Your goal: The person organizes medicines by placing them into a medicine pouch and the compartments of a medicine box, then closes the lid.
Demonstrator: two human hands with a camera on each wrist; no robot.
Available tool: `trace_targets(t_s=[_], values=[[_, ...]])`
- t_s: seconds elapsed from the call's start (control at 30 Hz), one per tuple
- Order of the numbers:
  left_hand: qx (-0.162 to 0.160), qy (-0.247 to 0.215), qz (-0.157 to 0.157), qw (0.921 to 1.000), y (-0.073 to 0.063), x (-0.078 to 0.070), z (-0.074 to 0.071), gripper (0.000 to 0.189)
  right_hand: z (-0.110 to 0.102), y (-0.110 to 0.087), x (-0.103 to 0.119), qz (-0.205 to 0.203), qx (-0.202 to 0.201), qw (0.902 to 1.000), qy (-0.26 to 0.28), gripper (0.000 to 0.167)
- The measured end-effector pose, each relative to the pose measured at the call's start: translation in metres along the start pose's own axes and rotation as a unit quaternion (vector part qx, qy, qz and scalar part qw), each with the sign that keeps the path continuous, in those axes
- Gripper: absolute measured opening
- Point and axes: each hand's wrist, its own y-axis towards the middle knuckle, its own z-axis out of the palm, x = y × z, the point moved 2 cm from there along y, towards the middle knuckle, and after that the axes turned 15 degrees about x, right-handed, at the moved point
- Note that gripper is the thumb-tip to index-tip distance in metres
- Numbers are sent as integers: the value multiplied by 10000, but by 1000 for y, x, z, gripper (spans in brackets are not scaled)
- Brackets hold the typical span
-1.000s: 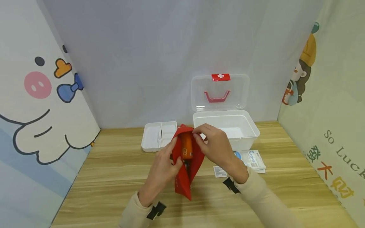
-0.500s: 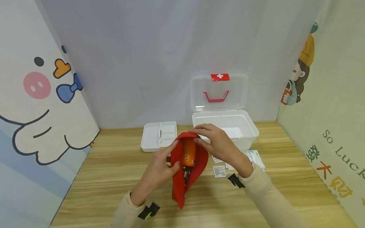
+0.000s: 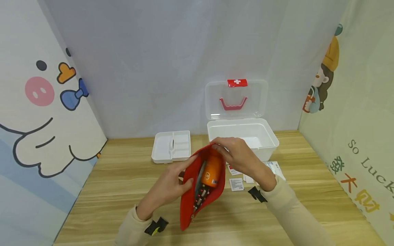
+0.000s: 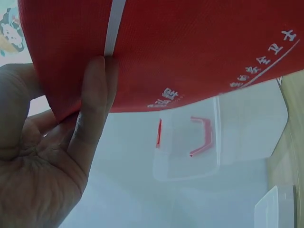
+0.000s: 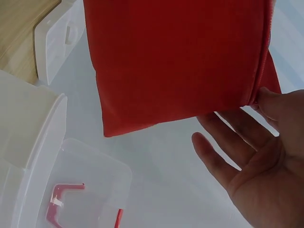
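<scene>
A red zip pouch [image 3: 187, 206] is held above the table, its mouth spread wide toward the head camera. Inside lie an orange cylinder [image 3: 211, 171] with a pale logo and several small dark and metallic items [image 3: 201, 197] I cannot identify. My left hand [image 3: 167, 184] grips the pouch's left side, fingers on its printed outer face [image 4: 190, 42] in the left wrist view. At the far top corner my right hand [image 3: 238, 153] pinches the edge by the zipper [image 5: 262, 57]; its other fingers extend beneath the pouch in the right wrist view.
Behind the hands stands a white first-aid box [image 3: 267, 145] with its clear lid [image 3: 258, 99] raised. A white divided tray [image 3: 161, 147] sits to its left. Small white packets [image 3: 236, 184] and a larger "Surgical" packet [image 3: 275, 169] lie by the right forearm.
The pouch has tilted and its mouth has spread wider, showing more of the orange cylinder and small items. The left hand moved slightly left and the right forearm shifted right, uncovering some packets.
</scene>
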Motion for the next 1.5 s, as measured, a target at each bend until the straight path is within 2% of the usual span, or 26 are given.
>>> trace_targets(t_s=[0.13,0.23,0.5,0.67,0.87,1.0,1.17,1.3,1.4,1.5], values=[[77,105,93,9999,-1,0,-2,68,-1,-1,1,57,40,10000,12,10],[109,135,143,9997,-2,1,-4,68,-2,-2,2,12,-109,9999,-79,9],[68,196,151,9997,-2,1,-6,62,-3,-5,0,-146,-867,9951,-455,6],[-185,183,139,9996,-1,0,-7,52,-3,-8,-5,-342,-1347,9892,-458,4],[-485,-78,275,9984,0,1,-10,54,-3,-13,-14,-438,-1964,9781,-539,34],[-634,-107,246,9976,-2,2,-12,45,-2,-18,-21,-362,-2484,9666,-508,38],[-813,-146,203,9964,-7,2,-17,36,-1,-25,-28,-127,-3232,9454,-390,39],[-992,-555,550,9920,-12,5,-24,29,-4,-33,-34,179,-3819,9238,-212,40],[-1056,-978,894,9855,-15,8,-29,27,-7,-38,-38,393,-4169,9081,-25,35],[-1007,-1374,1129,9789,-16,11,-31,28,-11,-42,-41,643,-4363,8973,187,28]])
